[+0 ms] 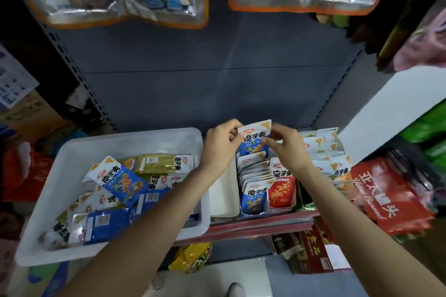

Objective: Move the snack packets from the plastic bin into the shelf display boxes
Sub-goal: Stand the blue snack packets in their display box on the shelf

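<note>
Partly completed restocking, seen from the head camera. At centre frame the left hand (220, 146) and the right hand (286, 146) together pinch one blue snack packet (254, 140), each grip closed on a side of its upper edge, holding it upright above the rear end of the blue-packet display box (253, 190); whether its lower edge already touches the packets beneath cannot be told. That box, right of centre, carries a dense upright row of blue packets, and the red-packet display box (282, 188) just beside it on the right also appears filled; further rows of packets (323, 152) stand at the right of the shelf. An empty white display box (223, 193) lies between the blue row and the bin. The white plastic bin (79, 144), at lower left, holds a loose heap of many packets (115, 190), blue and green-yellow, lying flat and overlapping. Judged from this arrangement, the task is under way but far from complete: much of the bin's contents and one unfilled box remain.
</note>
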The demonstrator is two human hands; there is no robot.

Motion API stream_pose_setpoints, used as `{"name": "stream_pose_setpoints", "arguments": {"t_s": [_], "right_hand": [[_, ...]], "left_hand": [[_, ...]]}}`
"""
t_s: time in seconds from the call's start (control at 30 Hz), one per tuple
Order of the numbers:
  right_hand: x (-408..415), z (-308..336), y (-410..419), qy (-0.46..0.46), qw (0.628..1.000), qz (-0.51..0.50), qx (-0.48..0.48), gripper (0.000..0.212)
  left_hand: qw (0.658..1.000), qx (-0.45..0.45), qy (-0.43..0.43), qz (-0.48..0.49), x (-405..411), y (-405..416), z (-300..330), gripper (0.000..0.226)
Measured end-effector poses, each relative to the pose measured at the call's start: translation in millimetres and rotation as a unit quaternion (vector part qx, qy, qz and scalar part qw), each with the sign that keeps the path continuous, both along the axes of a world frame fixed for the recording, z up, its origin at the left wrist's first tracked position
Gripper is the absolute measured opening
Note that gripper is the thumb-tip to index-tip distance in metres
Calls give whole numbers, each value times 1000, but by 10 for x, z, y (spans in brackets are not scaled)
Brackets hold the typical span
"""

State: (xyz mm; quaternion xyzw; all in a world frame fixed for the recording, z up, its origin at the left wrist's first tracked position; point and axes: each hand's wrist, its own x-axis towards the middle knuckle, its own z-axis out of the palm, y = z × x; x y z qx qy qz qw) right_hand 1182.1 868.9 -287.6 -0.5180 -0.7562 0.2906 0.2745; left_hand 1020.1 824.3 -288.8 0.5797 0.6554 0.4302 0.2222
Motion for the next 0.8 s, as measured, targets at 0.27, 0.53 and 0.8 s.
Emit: {"name": "stream_pose_setpoints", "arguments": {"t_s": [0.27,0.53,0.8], "right_hand": [[12,38,0,-77,997,7,-27,11],[59,-87,-42,-68,997,16,24,7],[32,-199,-56,-165,986,30,25,15]], "left_hand": [[995,-15,93,-31,4,14,65,8],[980,-117,152,-52,76,-14,-116,15],[982,-116,144,-47,87,-49,-283,14]]}}
